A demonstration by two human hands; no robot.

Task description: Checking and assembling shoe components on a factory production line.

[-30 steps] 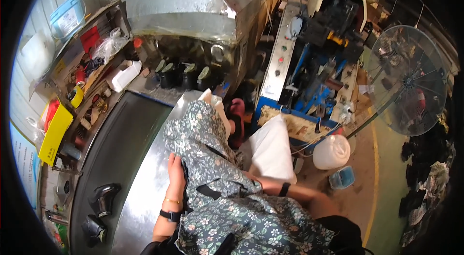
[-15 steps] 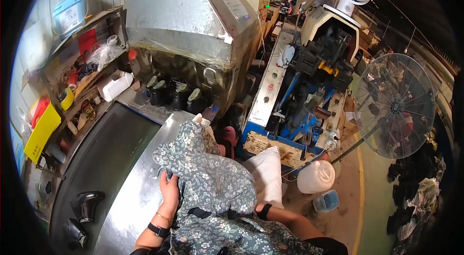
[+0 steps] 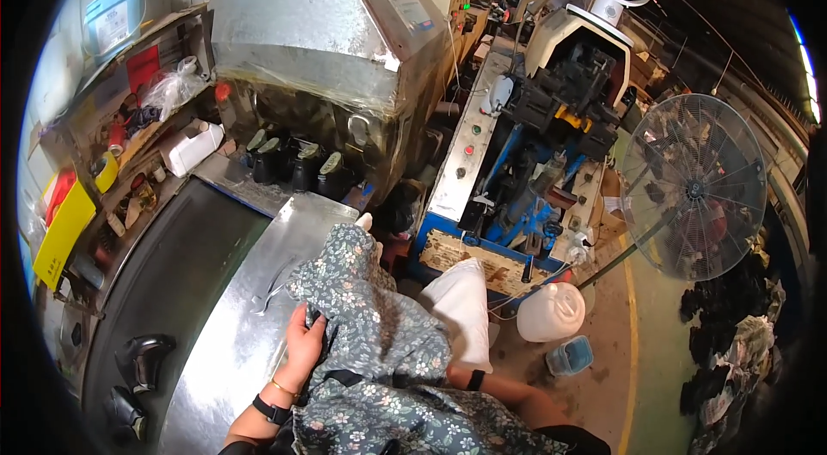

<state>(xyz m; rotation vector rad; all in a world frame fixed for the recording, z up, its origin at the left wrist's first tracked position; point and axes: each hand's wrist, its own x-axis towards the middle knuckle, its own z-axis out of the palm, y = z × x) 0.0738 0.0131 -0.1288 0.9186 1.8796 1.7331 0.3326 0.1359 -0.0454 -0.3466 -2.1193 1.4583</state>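
Observation:
A dark floral cloth (image 3: 388, 326) with small pale flowers spreads over my front and reaches up along the metal table's right edge. My left hand (image 3: 303, 343), with a gold bangle and black wristband below it, is closed on the cloth's left edge. My right hand (image 3: 457, 377) goes behind the cloth on the other side; a dark band and forearm show, but its fingers are hidden. Beyond the cloth's far end pokes a small pale tip (image 3: 365, 221) that I cannot identify. Left of the cloth, a thin metal piece (image 3: 274, 289) lies on the shiny metal table (image 3: 224, 352).
Black boots (image 3: 148, 360) lie on the dark belt (image 3: 202, 239) at left. Several black boots (image 3: 306, 169) stand under the metal hood (image 3: 301, 15). At right are a blue-framed machine (image 3: 491, 270), white sack (image 3: 461, 313), white jug (image 3: 551, 313), blue tub (image 3: 569, 357) and large fan (image 3: 693, 188).
The view has shifted slightly. The cloth's far part has drawn in from the left, baring more of the thin metal piece. My left hand keeps hold of the cloth edge.

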